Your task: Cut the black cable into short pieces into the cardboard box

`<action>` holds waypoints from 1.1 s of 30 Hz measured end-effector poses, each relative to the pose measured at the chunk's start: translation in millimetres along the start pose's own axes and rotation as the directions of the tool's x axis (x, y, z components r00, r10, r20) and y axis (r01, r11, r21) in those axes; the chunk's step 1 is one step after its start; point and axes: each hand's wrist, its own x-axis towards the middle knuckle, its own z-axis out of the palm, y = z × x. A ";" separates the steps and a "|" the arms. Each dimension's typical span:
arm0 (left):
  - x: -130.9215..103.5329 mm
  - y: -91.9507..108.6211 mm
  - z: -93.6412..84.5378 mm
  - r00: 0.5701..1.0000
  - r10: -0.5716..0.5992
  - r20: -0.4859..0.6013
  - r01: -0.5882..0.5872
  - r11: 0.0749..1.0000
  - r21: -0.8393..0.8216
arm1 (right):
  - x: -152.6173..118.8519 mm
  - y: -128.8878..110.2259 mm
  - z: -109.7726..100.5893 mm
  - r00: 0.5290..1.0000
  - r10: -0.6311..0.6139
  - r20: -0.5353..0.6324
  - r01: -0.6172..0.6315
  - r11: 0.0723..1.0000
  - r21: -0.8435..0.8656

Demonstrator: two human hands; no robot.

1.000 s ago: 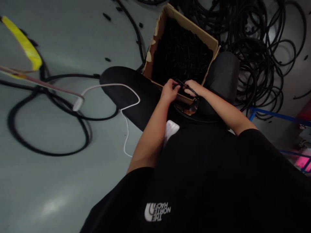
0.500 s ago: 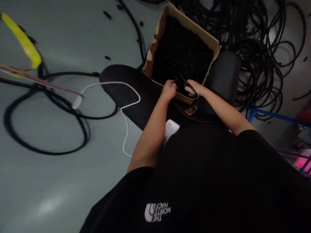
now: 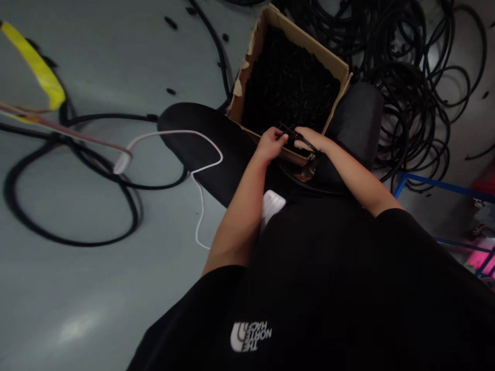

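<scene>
Over the near edge of an open cardboard box (image 3: pixel 309 49), my two hands work close together. My left hand (image 3: pixel 271 143) is closed, with thumb and fingers pinched on a small black piece whose exact kind is too dark to tell. Just to the right, my right hand (image 3: pixel 308 138) is wrapped round a black hose (image 3: pixel 309 145) that curves past its wrist; the held end reaches toward the left fingertips. Whether the hose end and the piece touch I cannot tell. Inside the box lies a heap of short black pieces (image 3: pixel 290 77).
Large tangled coils of black hose (image 3: pixel 406 103) lie on the floor at right. More hose loops (image 3: pixel 93 242) and a yellow strip (image 3: pixel 38 64) are at left. A white cord (image 3: pixel 181 132) crosses my leg. A blue metal frame (image 3: pixel 444 184) stands at right.
My left fingers have shifted slightly right, closer to the right hand. The hose by my right hand has swung a little outward and lies flatter.
</scene>
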 end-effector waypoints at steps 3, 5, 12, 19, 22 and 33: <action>0.7 2.8 0.5 0.998 0.005 -0.057 0.003 0.992 0.128 | -3.5 -3.2 -0.2 1.000 0.021 -0.018 -0.022 0.998 -0.062; 2.2 3.1 1.9 0.997 0.004 -0.079 0.008 0.988 0.157 | -4.1 -4.0 1.2 0.999 0.021 -0.028 -0.023 0.994 -0.103; 4.7 -11.0 6.8 0.984 -0.171 -0.038 0.170 0.985 -0.023 | 9.5 7.1 11.4 0.987 -0.002 -0.159 -0.033 0.976 -0.217; -1.9 3.6 12.0 0.956 -0.293 0.008 0.288 0.935 -0.204 | 10.5 7.1 10.4 0.985 0.129 -0.117 -0.138 0.988 -0.070; -3.9 9.2 13.1 0.946 -0.325 0.019 0.318 0.910 -0.265 | 8.3 2.8 9.6 0.979 0.174 -0.106 -0.170 0.985 0.041; -0.5 3.4 0.2 0.982 -0.189 -0.028 0.182 0.970 -0.161 | 12.4 7.6 11.3 0.989 0.140 0.044 -0.147 0.938 0.314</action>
